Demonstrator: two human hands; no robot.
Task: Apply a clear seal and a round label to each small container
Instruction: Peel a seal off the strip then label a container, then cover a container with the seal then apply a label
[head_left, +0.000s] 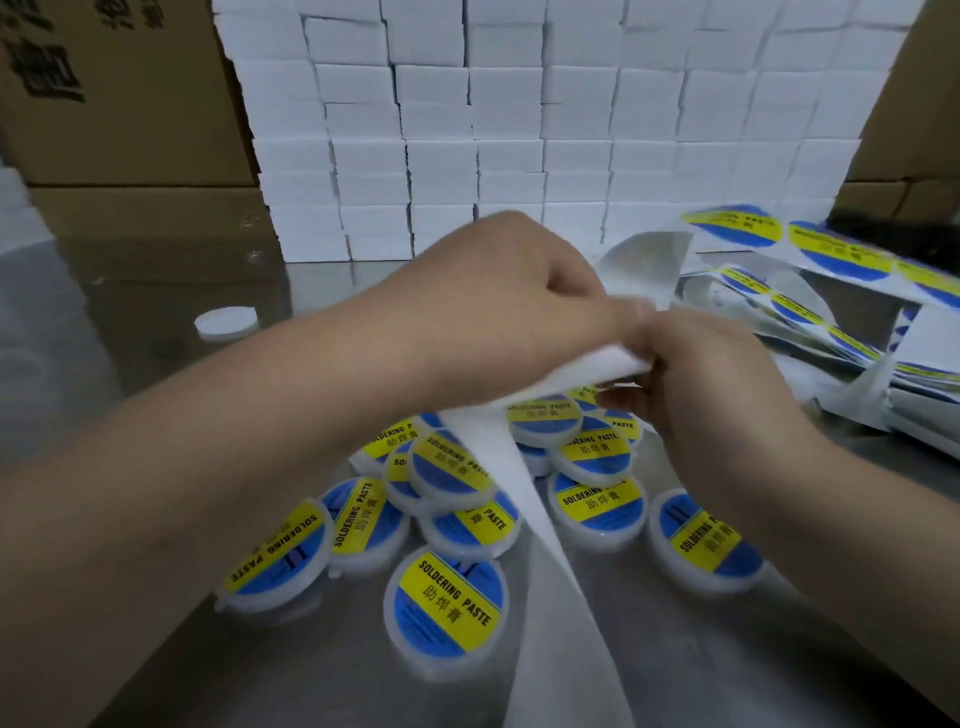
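Nearest, one white container sits lid-up on the steel surface, its round label in blue and yellow reading "SOLDERING PASTE". All lids are closed, so the contents are hidden. Just beside it a long white paper strip runs from the lower edge up to the hands. Behind lies a loose pile of labelled containers, some overlapping.

Above the pile the left hand is curled and pinches the strip's upper end; the right hand meets it, fingers curled round the same strip. The contact is motion-blurred.

To the right lie label sheets. Bare steel shows at left, around a white cap. Stacked white boxes and brown cartons wall off the far side.
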